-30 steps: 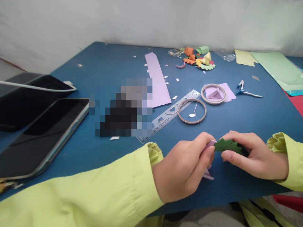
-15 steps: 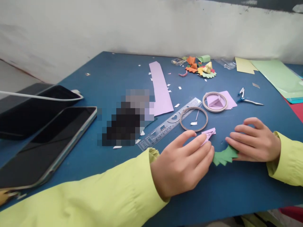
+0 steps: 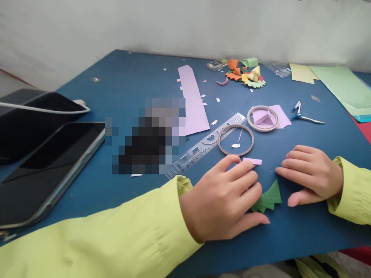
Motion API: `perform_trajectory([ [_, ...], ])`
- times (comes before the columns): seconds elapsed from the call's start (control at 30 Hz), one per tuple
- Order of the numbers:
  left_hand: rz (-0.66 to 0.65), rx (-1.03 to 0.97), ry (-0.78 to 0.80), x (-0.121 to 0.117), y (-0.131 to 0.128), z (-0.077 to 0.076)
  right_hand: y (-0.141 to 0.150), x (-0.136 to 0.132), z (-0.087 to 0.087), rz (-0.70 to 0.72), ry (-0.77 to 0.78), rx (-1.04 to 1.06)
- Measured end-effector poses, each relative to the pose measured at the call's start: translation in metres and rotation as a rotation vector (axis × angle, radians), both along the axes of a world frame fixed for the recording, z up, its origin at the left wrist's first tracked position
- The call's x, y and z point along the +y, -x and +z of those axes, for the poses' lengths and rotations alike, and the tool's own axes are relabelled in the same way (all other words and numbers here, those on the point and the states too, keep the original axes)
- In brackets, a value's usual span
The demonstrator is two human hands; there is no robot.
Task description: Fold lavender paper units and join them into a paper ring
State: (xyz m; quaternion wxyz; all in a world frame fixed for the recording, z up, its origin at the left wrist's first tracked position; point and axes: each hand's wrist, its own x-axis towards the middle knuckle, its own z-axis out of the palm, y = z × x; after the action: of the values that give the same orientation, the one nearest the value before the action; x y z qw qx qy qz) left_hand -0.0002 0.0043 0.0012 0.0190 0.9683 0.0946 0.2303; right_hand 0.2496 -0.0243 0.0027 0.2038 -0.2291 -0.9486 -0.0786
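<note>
My left hand (image 3: 222, 200), palm down, is curled over one end of a green folded paper piece (image 3: 269, 199) with a zigzag edge. Its thumb stretches out below that piece, and part of the green paper is hidden behind the fingers. Beside the outer fingertips of this hand shows a small folded purple paper (image 3: 255, 161); I cannot tell whether they grip it. My right hand (image 3: 313, 175) rests to the right of the green piece, apart from it, thumb and fingers spread and nothing in them.
Beyond my hands lie two tape rolls (image 3: 251, 143), a clear stencil ruler (image 3: 199, 150) and a purple paper strip (image 3: 193, 100). Blue-handled scissors (image 3: 307, 117) and orange and yellow folded papers (image 3: 237, 73) lie farther off. A dark tablet (image 3: 55, 166) sits at left, near a pixelated patch.
My right hand has let go of the green paper and its thumb has spread. The green piece has shifted left and fanned differently. The view has tilted slightly down.
</note>
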Motion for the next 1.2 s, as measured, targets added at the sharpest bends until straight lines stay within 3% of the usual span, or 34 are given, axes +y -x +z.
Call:
perform_trajectory([
  [0.43, -0.24, 0.046, 0.167, 0.001, 0.0, 0.001, 0.005, 0.001, -0.001, -0.036, -0.017, 0.025],
  [0.6, -0.246, -0.006, 0.214, -0.001, -0.002, 0.001, 0.007, 0.0, -0.001, -0.052, -0.038, 0.021],
  [0.67, -0.171, -0.103, 0.162, 0.001, -0.001, 0.003, 0.007, -0.001, -0.002, -0.057, -0.047, 0.017],
  [0.73, 0.015, -0.137, 0.048, 0.006, -0.001, 0.006, 0.007, -0.002, -0.002, -0.054, -0.057, 0.013],
  [0.8, 0.247, -0.054, -0.064, 0.015, 0.0, 0.009, 0.006, -0.002, -0.003, -0.049, -0.069, 0.013],
  [0.9, 0.419, 0.059, -0.087, 0.027, 0.001, 0.008, 0.006, -0.004, -0.004, -0.046, -0.086, 0.02],
  [1.07, 0.42, 0.135, -0.062, 0.032, -0.001, -0.001, 0.007, -0.004, -0.006, -0.053, -0.103, 0.027],
  [1.2, 0.363, 0.005, -0.005, 0.028, -0.005, -0.004, 0.004, -0.003, -0.006, -0.101, -0.121, 0.056],
])
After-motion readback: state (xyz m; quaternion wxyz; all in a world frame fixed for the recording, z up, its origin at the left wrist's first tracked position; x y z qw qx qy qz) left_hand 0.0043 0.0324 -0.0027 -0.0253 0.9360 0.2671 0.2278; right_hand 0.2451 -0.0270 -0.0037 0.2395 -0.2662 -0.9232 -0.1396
